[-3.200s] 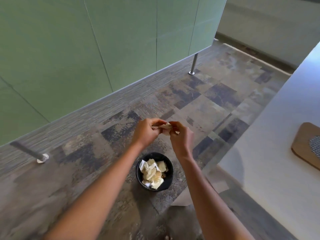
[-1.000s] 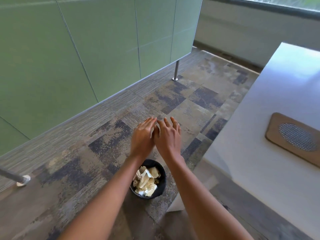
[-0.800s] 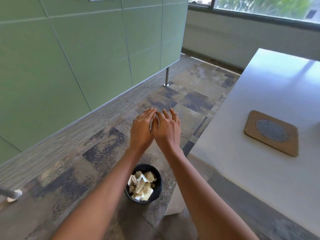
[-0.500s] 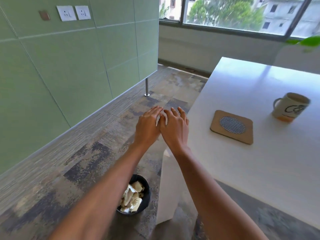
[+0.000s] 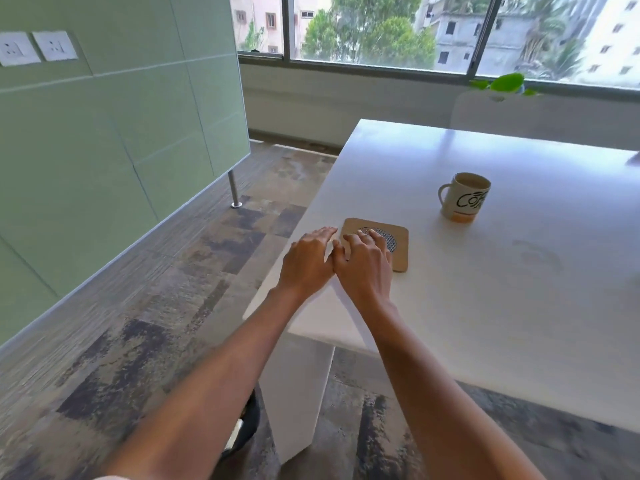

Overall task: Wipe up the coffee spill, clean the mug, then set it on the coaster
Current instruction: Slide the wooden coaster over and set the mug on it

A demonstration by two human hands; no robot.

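A white mug with black lettering stands upright on the white table, handle to the left, with an orange band at its base. A square wooden coaster with a grey mesh centre lies near the table's left edge, apart from the mug. My left hand and my right hand hover side by side, thumbs touching, over the table's near left corner. Both hold nothing, fingers spread. My right hand's fingers hide part of the coaster. A faint wiped smear shows on the tabletop, right of the coaster.
A black bin on the patterned floor is mostly hidden under my left forearm. A green panel wall on metal legs stands at left. A window and a green plant lie behind the table.
My view has swung up and right from the bin to the table. The paper scrap held 3.2 s ago is gone from my hands. Both empty hands moved over the table corner.
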